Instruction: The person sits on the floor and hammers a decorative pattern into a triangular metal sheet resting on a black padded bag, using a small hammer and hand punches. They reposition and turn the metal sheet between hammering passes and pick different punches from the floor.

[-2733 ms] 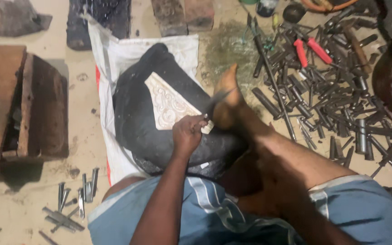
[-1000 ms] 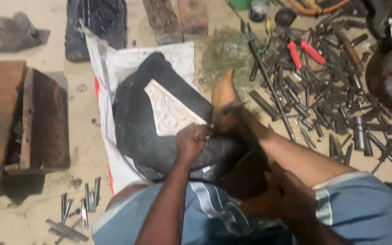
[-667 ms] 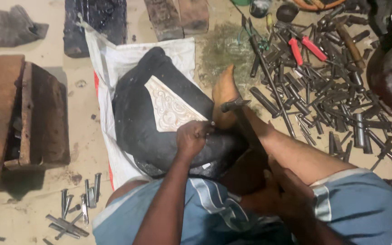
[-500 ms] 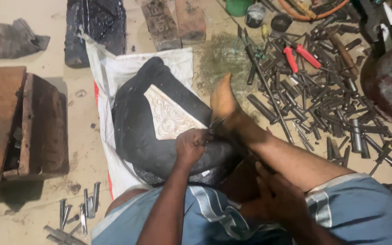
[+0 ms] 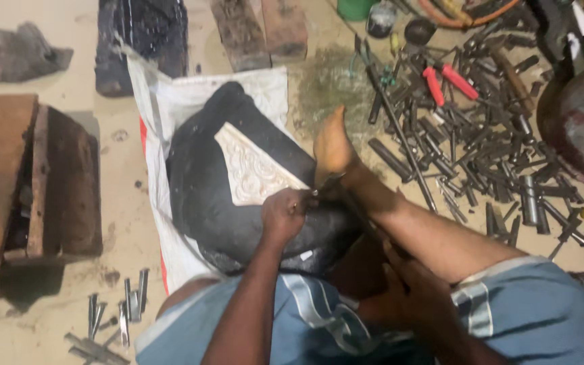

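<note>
A pale embossed metal sheet lies set into a black rounded block on a white sack. My left hand is closed at the sheet's lower right corner, gripping a thin metal punch whose tip is hidden by the fingers. My bare foot rests against the block's right edge, just beyond the punch. My right hand lies low in shadow against my thigh, and I cannot tell whether it holds anything.
Many loose steel punches and chisels and red-handled pliers cover the floor on the right, beside a rusty round vessel. A rusty wooden box stands left. Several short punches lie near my left knee. Bricks sit behind.
My left hand stays at the sheet's corner with the punch, shifting only slightly. The view has drifted a little, so the block and foot sit differently in frame.
</note>
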